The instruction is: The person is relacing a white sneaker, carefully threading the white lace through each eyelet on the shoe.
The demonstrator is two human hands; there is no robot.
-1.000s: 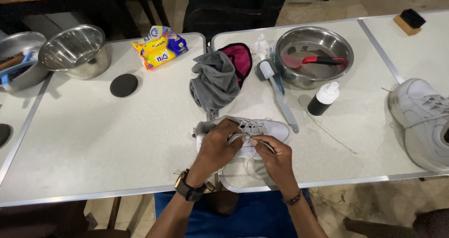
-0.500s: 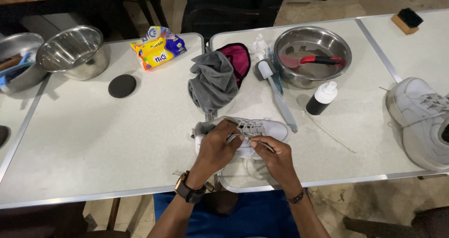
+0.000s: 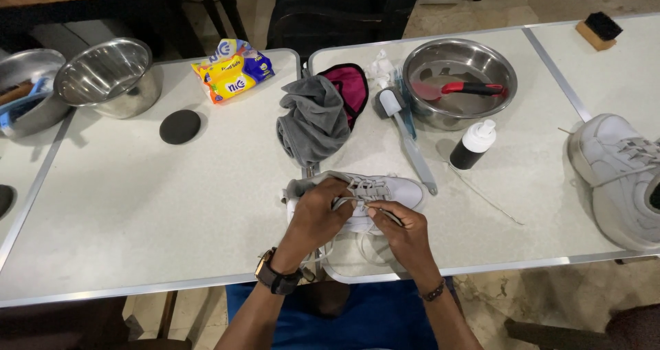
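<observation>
Sneaker: white sneaker (image 3: 385,193), smooth upper, lying on its side at near table edge, betw both hands.
L hand: left hand (image 3: 317,216) curled closed over sneaker's heel/throat, gripping it.
R hand: right hand (image 3: 407,234) pinched shut on a white lace (image 3: 357,202), thin flat cord; loose lace loops hang past table edge.
Table: pale speckled table (image 3: 137,212), metal rim.
Cloth: grey towel (image 3: 313,119), soft, crumpled, partly over pink-edged dark pouch (image 3: 350,85).
Bowl R: round steel bowl (image 3: 459,80), shiny; holds red-handled brush (image 3: 467,89).
Bowl L: steel bowl (image 3: 106,76), nothing visible inside.
Bottle: black bottle, white cap (image 3: 473,145), upright, nr long-handled brush (image 3: 411,144).
Far R: second white sneaker (image 3: 619,175).
</observation>
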